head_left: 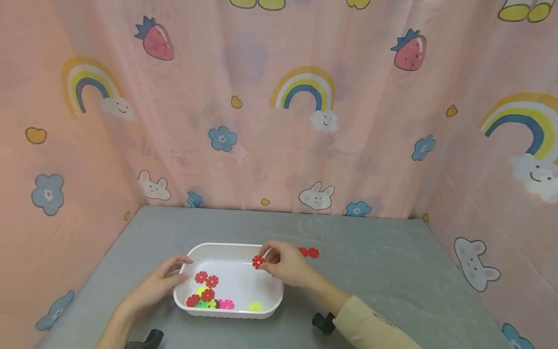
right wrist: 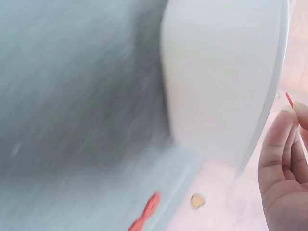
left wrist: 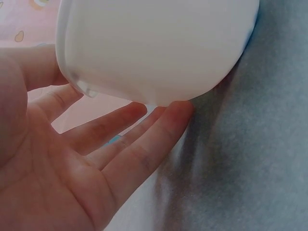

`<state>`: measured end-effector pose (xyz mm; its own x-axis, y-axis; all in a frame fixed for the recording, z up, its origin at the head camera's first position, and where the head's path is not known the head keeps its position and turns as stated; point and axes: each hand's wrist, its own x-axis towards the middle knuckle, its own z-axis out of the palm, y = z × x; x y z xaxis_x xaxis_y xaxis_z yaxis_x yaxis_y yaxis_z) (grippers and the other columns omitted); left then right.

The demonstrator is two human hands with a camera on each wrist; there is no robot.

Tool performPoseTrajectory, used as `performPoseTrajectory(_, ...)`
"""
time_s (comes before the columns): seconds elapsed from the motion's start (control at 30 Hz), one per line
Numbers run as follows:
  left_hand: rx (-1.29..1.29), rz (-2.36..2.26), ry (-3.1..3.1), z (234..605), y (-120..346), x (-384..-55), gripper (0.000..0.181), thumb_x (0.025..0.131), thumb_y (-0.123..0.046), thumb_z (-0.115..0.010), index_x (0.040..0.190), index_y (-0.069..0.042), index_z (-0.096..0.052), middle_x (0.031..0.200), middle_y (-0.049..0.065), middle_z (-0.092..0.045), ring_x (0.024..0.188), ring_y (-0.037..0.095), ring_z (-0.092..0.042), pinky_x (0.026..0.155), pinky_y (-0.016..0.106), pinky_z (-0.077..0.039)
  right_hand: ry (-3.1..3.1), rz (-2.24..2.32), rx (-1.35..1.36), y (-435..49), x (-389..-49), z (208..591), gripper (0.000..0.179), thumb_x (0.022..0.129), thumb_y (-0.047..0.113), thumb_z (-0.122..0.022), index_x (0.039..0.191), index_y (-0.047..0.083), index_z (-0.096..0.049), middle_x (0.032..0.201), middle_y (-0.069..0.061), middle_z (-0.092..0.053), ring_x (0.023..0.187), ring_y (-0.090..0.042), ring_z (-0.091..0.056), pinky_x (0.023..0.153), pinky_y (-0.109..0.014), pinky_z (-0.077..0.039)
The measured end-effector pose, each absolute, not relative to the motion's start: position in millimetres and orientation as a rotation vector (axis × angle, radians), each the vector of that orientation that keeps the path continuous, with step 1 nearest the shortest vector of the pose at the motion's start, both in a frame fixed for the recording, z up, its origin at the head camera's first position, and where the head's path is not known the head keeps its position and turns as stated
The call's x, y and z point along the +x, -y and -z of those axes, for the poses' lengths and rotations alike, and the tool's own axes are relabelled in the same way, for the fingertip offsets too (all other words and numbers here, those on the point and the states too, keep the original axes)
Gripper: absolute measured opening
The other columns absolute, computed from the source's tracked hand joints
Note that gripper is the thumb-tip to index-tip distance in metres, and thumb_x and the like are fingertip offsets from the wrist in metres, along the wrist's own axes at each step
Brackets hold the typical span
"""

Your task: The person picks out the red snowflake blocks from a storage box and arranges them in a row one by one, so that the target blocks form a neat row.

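A white plastic tray (head_left: 235, 314) sits on the table, with several flower-shaped interlocking discs at its left and front: red (head_left: 201, 277), pink (head_left: 226, 304), yellow (head_left: 255, 306) and green. My left hand (head_left: 163, 278) holds the tray's left end, its thumb at the rim. In the left wrist view, fingertips (left wrist: 179, 109) touch the tray's outer wall (left wrist: 159, 48). Over the tray's right side, my right hand (head_left: 287, 264) pinches a red disc (head_left: 258, 262) between thumb and fingers. That disc shows edge-on as a thin red sliver (right wrist: 288, 99) in the right wrist view.
Two red discs (head_left: 313, 252) lie side by side on the grey table (head_left: 392, 271), right of the tray and behind my right hand. Black objects (head_left: 323, 323) show near each forearm. A pink patterned curtain (head_left: 261, 169) borders the table at the back and sides.
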<state>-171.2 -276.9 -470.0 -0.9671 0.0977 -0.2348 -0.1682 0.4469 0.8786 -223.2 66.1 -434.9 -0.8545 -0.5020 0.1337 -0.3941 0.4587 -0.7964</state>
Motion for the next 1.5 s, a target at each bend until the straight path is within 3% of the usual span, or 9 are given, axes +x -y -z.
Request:
performPoseTrajectory(0.7, -0.036, -1.54, -2.483, 470.1, 277.5, -171.8, 0.045, 0.099, -0.028, -0.067, 0.137, -0.008, -0.052, 0.149, 0.031, -0.042, 0.128, 0.048, -0.052, 0.094, 0.055, -0.054, -2.696, 1.492, -0.407, -160.0, -258.5, 448.1, 0.02, 0.091, 0.005, -0.074, 0.109, 0.008, -0.067, 0.082, -0.004, -0.065, 0.067, -0.02, -0.06, 0.061, -0.028, -0.055)
performPoseTrajectory(0.97, -0.01, -1.54, -2.495, 469.1, 277.0, -172.4, 0.043, 0.099, -0.026, -0.067, 0.135, -0.008, -0.054, 0.147, 0.032, -0.043, 0.124, 0.046, -0.056, 0.094, 0.056, -0.054, -2.662, 1.551, -0.298, -183.4, -267.7, 461.0, 0.019, 0.092, 0.0, -0.072, 0.11, 0.001, -0.066, 0.083, -0.009, -0.066, 0.073, -0.031, -0.067, 0.066, -0.036, -0.061)
performPoseTrajectory(1.23, -0.008, -1.553, -2.477, 471.9, 276.7, -173.3, 0.041, 0.099, -0.024, -0.067, 0.134, -0.008, -0.054, 0.147, 0.031, -0.044, 0.124, 0.046, -0.055, 0.092, 0.053, -0.055, -2.737, 1.447, -0.141, -198.5, -275.9, 476.6, 0.022, 0.091, 0.002, -0.073, 0.111, 0.0, -0.064, 0.079, -0.009, -0.066, 0.065, -0.022, -0.066, 0.061, -0.033, -0.057)
performPoseTrajectory(1.5, -0.024, -1.525, -2.507, 472.8, 277.3, -173.0, 0.04, 0.099, -0.026, -0.067, 0.133, -0.009, -0.055, 0.147, 0.03, -0.044, 0.124, 0.046, -0.055, 0.098, 0.06, -0.05, -2.7, 1.438, -0.061, -206.2, -281.7, 487.7, 0.018, 0.09, -0.003, -0.072, 0.105, -0.005, -0.062, 0.073, -0.009, -0.067, 0.061, -0.02, -0.065, 0.058, -0.034, -0.059)
